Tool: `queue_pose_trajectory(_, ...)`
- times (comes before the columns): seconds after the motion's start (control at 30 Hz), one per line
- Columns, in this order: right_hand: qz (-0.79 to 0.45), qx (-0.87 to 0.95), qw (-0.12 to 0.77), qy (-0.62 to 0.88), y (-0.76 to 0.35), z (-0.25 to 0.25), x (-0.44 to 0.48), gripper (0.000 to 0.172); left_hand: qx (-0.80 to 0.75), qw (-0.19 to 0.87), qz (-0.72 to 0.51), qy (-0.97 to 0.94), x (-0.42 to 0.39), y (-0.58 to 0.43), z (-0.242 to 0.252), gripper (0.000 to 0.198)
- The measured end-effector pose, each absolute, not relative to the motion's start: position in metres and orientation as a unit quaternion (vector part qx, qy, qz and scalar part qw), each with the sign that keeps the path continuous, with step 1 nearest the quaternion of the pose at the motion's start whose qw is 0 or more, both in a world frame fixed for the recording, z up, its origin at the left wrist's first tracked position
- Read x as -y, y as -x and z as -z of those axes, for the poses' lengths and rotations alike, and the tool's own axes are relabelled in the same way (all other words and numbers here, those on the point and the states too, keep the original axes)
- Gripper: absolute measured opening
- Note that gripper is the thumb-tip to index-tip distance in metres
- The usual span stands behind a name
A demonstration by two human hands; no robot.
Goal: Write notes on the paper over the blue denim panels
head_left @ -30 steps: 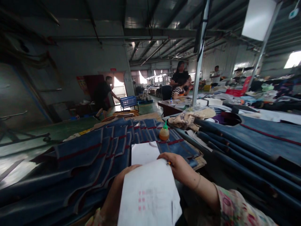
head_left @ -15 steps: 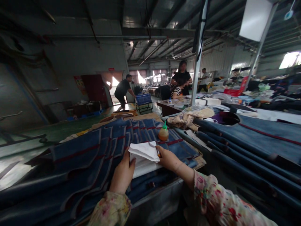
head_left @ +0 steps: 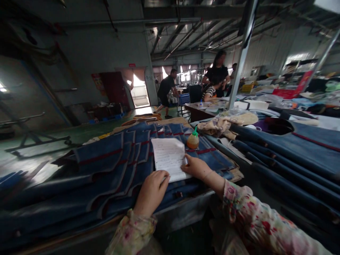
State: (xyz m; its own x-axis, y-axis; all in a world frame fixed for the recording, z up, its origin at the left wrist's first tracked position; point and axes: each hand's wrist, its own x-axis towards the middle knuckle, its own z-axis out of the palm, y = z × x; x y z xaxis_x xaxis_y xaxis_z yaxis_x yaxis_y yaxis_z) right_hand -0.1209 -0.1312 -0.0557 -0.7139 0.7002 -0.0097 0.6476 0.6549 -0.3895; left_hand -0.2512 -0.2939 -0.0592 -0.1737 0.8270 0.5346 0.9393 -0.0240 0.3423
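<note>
A white paper (head_left: pixel 168 152) covered in lines of writing lies opened out over the blue pieces, its upper corner bent. My right hand (head_left: pixel 198 167) pinches its right edge, thumb on top; a small orange-yellow thing shows by those fingers, too small to name. At the lower left edge of the paper, my left hand (head_left: pixel 152 193) is closed with fingers and thumb together on it. Beneath are overlapping blue pieces (head_left: pixel 103 156) with grey edges and dark red stripes. Just beyond the paper stands a round bottle (head_left: pixel 193 141) with a green nozzle and amber contents.
More long blue pieces (head_left: pixel 313 152) are stacked on the right, beside a crumpled beige cloth (head_left: pixel 217 125). A metal post (head_left: pixel 243 56) rises behind them. One person (head_left: pixel 166 88) bends over a blue crate (head_left: pixel 183 98); others are at a table farther back.
The folded white paper has been opened out, so its writing now faces me. My left hand has shifted to its lower edge. The person with the crate has moved right.
</note>
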Motion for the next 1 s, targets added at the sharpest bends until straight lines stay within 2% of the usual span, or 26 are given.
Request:
queue_pose_trajectory(0.1,-0.169,0.916,0.113,0.346,0.115,0.055,0.117,0.055,0.688,0.073,0.279,0.666,0.292,0.251,0.067,0.024)
queue_pose_trajectory(0.2,-0.196,0.891,0.273,0.304,0.104,0.044,0.103,0.039,0.699,0.077,0.264,0.660,0.294,0.249,0.071,0.025)
queue_pose_trajectory(0.27,-0.286,0.837,0.379,0.272,0.096,0.031,0.102,0.034,0.705,0.082,0.248,0.659,0.297,0.247,0.071,0.026)
queue_pose_trajectory(0.33,-0.399,0.770,0.430,0.250,0.091,0.017,0.112,0.044,0.710,0.090,0.234,0.658,0.300,0.243,0.069,0.026)
queue_pose_trajectory(0.4,-0.480,0.728,0.425,0.244,0.091,0.006,0.130,0.054,0.716,0.097,0.222,0.655,0.302,0.240,0.067,0.025)
queue_pose_trajectory(0.5,-0.540,0.723,0.369,0.221,0.101,0.003,0.161,0.063,0.727,0.101,0.209,0.646,0.303,0.236,0.065,0.025)
queue_pose_trajectory(0.7,-0.625,0.695,0.308,0.178,0.145,0.050,0.180,0.041,0.734,0.096,0.190,0.645,0.309,0.230,0.068,0.026)
queue_pose_trajectory(0.83,-0.579,0.728,0.302,0.207,0.156,0.077,0.175,0.035,0.732,0.104,0.171,0.651,0.317,0.232,0.071,0.026)
queue_pose_trajectory(1.0,-0.519,0.763,0.316,0.220,0.146,0.080,0.171,0.026,0.742,0.121,0.168,0.637,0.321,0.238,0.072,0.026)
